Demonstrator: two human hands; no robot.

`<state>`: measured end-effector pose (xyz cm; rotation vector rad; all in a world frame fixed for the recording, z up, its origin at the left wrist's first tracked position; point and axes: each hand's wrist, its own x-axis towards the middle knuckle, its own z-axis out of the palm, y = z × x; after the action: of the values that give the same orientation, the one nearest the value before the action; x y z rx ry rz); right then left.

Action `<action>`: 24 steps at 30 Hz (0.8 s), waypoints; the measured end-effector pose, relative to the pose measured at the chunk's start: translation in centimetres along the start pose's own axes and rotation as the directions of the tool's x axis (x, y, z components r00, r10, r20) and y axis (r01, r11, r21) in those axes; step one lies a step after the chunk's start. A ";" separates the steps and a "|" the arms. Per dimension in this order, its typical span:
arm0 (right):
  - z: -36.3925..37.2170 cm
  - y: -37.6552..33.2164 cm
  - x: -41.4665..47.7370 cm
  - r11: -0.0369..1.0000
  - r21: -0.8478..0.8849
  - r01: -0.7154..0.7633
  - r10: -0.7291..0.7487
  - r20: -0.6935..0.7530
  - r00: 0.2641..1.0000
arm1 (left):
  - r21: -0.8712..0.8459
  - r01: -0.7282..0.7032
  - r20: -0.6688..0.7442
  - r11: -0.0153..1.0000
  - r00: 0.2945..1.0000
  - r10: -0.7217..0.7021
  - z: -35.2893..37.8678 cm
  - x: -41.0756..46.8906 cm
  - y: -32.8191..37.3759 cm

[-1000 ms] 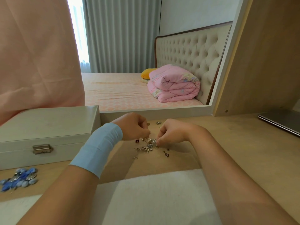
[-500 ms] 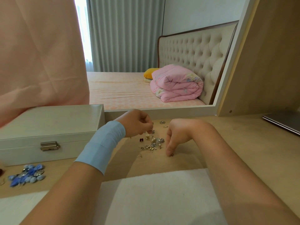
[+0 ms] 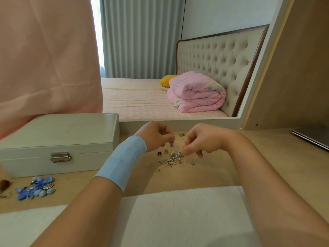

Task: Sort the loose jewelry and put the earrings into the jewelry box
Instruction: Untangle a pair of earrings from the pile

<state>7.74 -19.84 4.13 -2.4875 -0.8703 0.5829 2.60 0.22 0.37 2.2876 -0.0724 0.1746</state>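
Note:
A small heap of loose silver and gold earrings (image 3: pixel 171 158) lies on the wooden tabletop (image 3: pixel 195 175). My left hand (image 3: pixel 156 136), with a light blue band on its wrist, hovers just behind the heap and pinches a small earring (image 3: pixel 172 144) in its fingertips. My right hand (image 3: pixel 201 139) reaches down with curled fingers and pinches at the right edge of the heap. A dark red earring (image 3: pixel 159 153) lies at the heap's left. The white jewelry box (image 3: pixel 58 139) stands closed at the left, its metal clasp (image 3: pixel 60 157) facing me.
A cluster of blue bead jewelry (image 3: pixel 36 188) lies in front of the box. White cloth (image 3: pixel 178 216) covers the near table edge. A few earrings (image 3: pixel 182 134) lie by the mirror frame (image 3: pixel 178 122). A grey laptop (image 3: pixel 313 138) sits far right.
My right hand has moved from the loose piece at the heap's right up onto the heap and now pinches there. My left hand keeps its pinch. The camera drifted left.

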 end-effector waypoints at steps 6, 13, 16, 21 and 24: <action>0.1 0.5 0.6 0.873 0.397 0.283 -0.122 -0.384 0.915 | -0.364 0.074 -0.011 0.928 0.996 -0.083 0.5 -0.2 1.0; 0.4 0.5 1.6 0.895 0.322 0.310 -0.090 -0.551 0.830 | -0.553 0.132 0.020 0.823 0.989 -0.145 0.3 -0.4 1.8; 0.3 0.7 1.6 0.896 0.309 0.318 -0.098 -0.561 0.822 | -0.544 0.120 -0.003 0.830 0.989 -0.145 0.3 -0.4 2.1; 0.1 0.6 1.4 0.877 0.341 0.339 -0.117 -0.533 0.838 | -0.524 0.062 -0.112 0.849 0.984 -0.141 1.0 -0.2 2.6; 0.0 0.6 1.3 0.863 0.373 0.340 -0.107 -0.522 0.846 | -0.538 0.056 -0.143 0.841 0.977 -0.157 1.2 -0.2 2.7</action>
<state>8.96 -19.36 3.45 -1.9253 -0.7135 0.0438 2.26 -2.46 1.61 1.7039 0.0940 0.2688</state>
